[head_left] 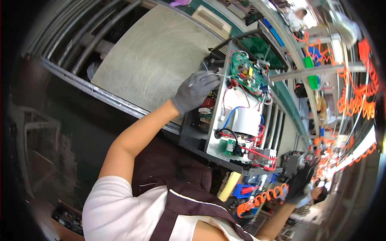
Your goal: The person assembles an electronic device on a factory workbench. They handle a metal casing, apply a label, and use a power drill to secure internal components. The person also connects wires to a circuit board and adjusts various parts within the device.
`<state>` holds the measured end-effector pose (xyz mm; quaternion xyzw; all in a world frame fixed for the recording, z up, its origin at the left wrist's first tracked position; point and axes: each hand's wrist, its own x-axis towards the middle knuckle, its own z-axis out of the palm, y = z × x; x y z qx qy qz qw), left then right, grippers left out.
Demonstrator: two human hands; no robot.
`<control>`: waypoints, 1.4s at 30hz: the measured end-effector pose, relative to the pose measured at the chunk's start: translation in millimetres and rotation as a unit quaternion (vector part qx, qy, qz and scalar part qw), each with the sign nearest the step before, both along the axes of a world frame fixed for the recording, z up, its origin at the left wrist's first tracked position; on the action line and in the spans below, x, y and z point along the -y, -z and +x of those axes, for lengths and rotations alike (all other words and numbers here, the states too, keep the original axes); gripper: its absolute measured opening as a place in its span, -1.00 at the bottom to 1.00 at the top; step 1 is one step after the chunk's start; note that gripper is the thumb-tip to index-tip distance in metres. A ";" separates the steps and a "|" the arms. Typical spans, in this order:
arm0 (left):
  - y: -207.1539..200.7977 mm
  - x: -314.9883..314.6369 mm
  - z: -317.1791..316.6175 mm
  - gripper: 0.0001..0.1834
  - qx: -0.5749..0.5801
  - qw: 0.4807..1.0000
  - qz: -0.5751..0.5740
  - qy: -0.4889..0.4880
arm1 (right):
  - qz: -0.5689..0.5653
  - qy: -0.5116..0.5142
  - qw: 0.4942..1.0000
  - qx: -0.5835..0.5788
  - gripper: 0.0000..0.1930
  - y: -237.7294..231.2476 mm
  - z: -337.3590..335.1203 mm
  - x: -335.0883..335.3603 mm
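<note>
An opened electronic unit with a dark metal case (193, 138) stands before me. It carries a green circuit board (245, 72), a white cylinder (246, 121) and red, blue and black wires. My left hand (197, 90), in a grey glove, reaches over the case's left side beside the board. Its fingers are bent close together, next to a thin white strip (219, 74) resembling a cable tie; what they grip is hidden. Off the unit's near right corner is my right hand (300, 182) in a dark glove, smeared by motion, its fingers unclear.
A scuffed metal plate (148, 60) lies on the roller conveyor (92, 38) left of the unit. Metal posts and orange coiled hoses (358, 104) rise at the right. Blue bins (242, 190) stand beyond the near edge. Other people (296, 18) are farther off.
</note>
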<state>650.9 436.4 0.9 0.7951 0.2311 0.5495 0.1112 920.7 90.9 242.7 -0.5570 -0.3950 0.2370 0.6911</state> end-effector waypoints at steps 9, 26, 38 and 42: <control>53.0 -41.1 25.9 -0.78 -0.103 0.927 -0.359 0.030 | -0.187 -0.246 0.395 0.865 -0.32 -25.8 -147.0 -366.5; 54.0 -61.3 13.8 -0.79 -0.073 0.918 -0.384 0.073 | -0.306 -0.431 -0.117 0.841 -0.62 102.3 -203.8 -477.1; 48.9 -57.7 11.1 -0.71 -0.054 0.874 -0.472 0.105 | -0.378 -0.439 0.018 0.815 -0.81 105.2 -180.8 -474.1; 61.5 -43.8 25.8 -0.67 0.109 0.774 -0.604 0.156 | -0.305 -0.461 0.060 0.831 -0.81 100.4 -185.8 -469.3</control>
